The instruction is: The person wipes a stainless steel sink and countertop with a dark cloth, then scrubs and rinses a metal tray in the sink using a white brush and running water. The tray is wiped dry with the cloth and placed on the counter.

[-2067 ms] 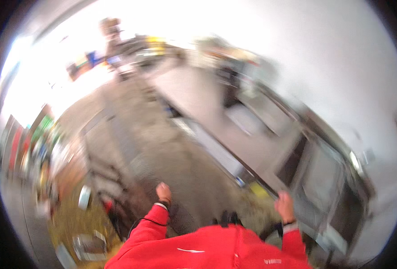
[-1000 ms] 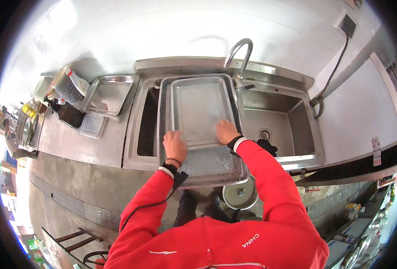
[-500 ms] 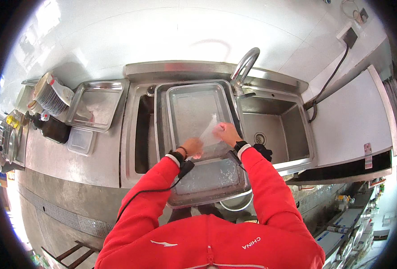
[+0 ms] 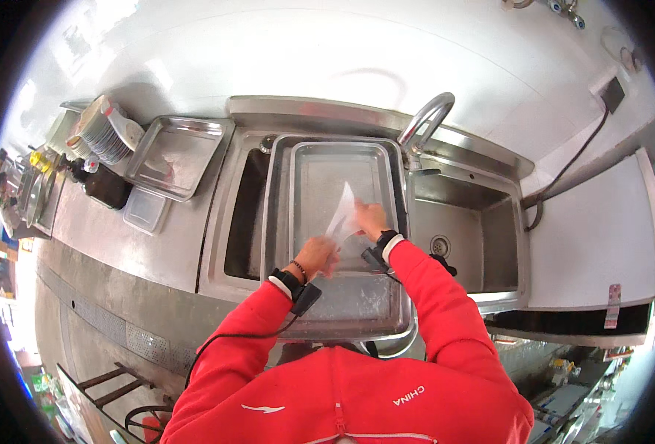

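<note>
Nearest are the two red sleeves (image 4: 246, 362), dark bands at both wrists, reaching forward over a large metal tray (image 4: 349, 325) with whitish marks on its near part. A smaller metal tray (image 4: 312, 177) lies inside it, and above that — between the hands — is a thin white sheet (image 4: 342, 211), its pointed end up. The right hand (image 4: 372, 220) pinches the sheet's right side; the left hand (image 4: 318, 257) is at its lower end, fingers curled and blurred, so whether they grip it I cannot tell. The large tray sits over the left sink basin (image 4: 244, 229); the right basin (image 4: 499, 244) shows its drain. Leftward, on the counter, are a clear container (image 4: 145, 210), a shallow steel tray (image 4: 201, 169) and stacked plates (image 4: 99, 137). Behind the sink, a curved faucet (image 4: 420, 127) rises before the white wall (image 4: 305, 52).
</note>
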Available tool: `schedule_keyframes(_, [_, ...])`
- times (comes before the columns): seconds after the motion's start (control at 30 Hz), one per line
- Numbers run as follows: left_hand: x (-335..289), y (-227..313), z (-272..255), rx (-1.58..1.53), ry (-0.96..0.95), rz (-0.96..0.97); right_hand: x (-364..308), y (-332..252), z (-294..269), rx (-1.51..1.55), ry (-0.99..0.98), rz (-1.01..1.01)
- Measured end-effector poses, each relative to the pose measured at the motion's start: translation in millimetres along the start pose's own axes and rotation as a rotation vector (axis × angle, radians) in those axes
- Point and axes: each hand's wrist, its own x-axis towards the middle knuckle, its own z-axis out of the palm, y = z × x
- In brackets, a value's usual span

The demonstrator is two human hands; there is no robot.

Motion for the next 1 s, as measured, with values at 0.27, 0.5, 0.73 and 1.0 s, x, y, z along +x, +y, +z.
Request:
schedule_keyframes(0.27, [20,-56,-23,0.753,0.038,0.159,53,44,3,-0.238,0.158,-0.298])
schedule_keyframes(0.5, [26,-41,14,0.905,0.39,0.172,-12,-2,35,-0.336,-0.1,-0.273])
schedule_keyframes(0.73, [-1,17,46,-0.217,0.162,-0.013,-39,-21,33,0.492,-0.095,-0.086])
schedule_keyframes(1.0, [1,46,29,-0.439,0.096,-0.041,-49,-21,18,0.472,-0.192,-0.143])
